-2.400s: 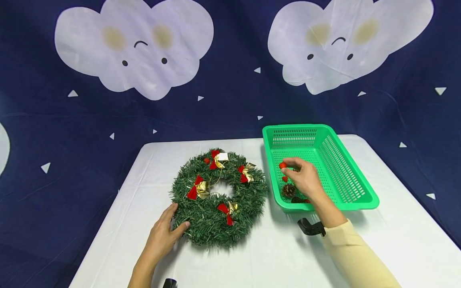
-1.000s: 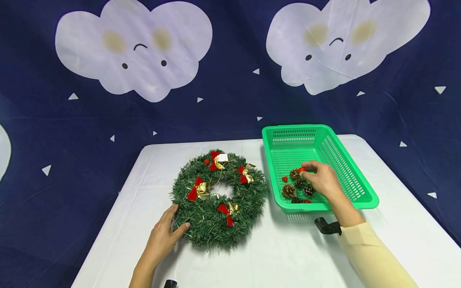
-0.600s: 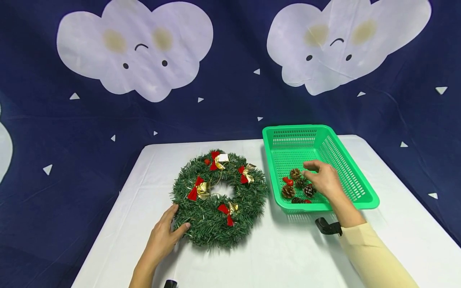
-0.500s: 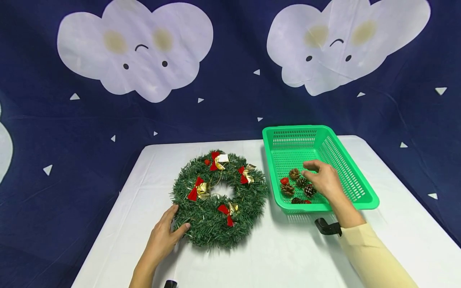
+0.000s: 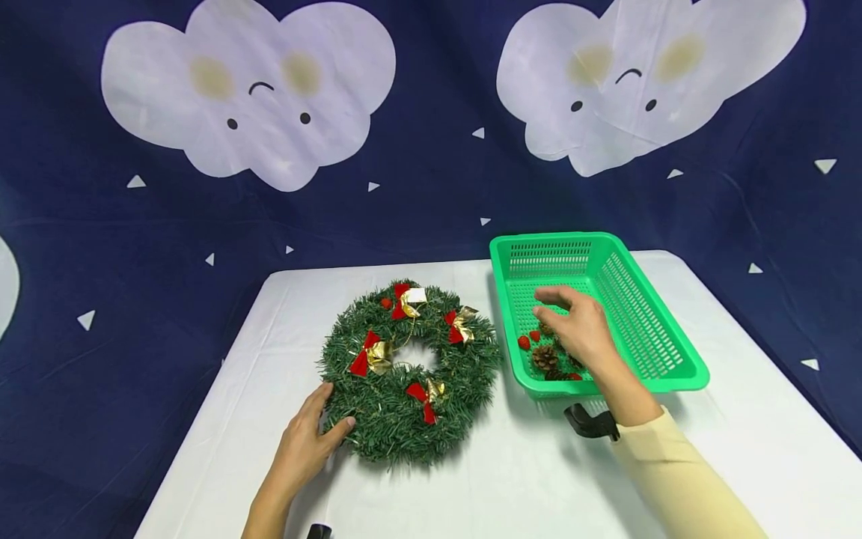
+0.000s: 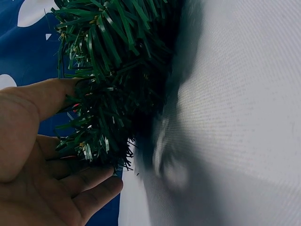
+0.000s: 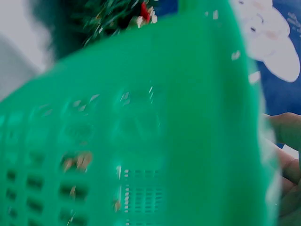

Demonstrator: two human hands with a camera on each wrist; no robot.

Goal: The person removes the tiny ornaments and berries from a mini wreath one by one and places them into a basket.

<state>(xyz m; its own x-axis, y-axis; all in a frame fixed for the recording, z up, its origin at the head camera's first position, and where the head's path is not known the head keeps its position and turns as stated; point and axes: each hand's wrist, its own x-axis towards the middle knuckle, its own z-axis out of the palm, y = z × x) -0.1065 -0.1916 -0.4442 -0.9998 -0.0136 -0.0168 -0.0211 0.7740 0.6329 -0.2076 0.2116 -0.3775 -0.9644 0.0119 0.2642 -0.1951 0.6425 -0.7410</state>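
Observation:
A green wreath (image 5: 387, 434) with several red-and-gold bows lies on the white table. My left hand (image 5: 306, 442) rests at its near-left edge, thumb and fingers spread and touching the needles. In the left wrist view the wreath's rim (image 6: 110, 84) sits between thumb and fingers. Over the green basket (image 5: 656, 322), my right hand (image 5: 575, 326) hovers with thumb and fingertips apart and nothing between them. Below it lie a pine cone (image 5: 544, 358) and small round red pieces (image 5: 524, 343); the hand hides other cones partly. The basket wall (image 7: 197, 132) blocks most of the right wrist view.
The white-covered table (image 5: 485, 486) ends at a dark blue cloth backdrop (image 5: 431, 202) with printed clouds. The basket stands to the right of the wreath, a narrow strip of tablecloth between them. A black wrist mount (image 5: 589, 423) is on the right wrist.
My right hand let go of a red piece, which dropped among the cones. That hand then moved left, and the small items shifted. The left hand and wreath stayed put.

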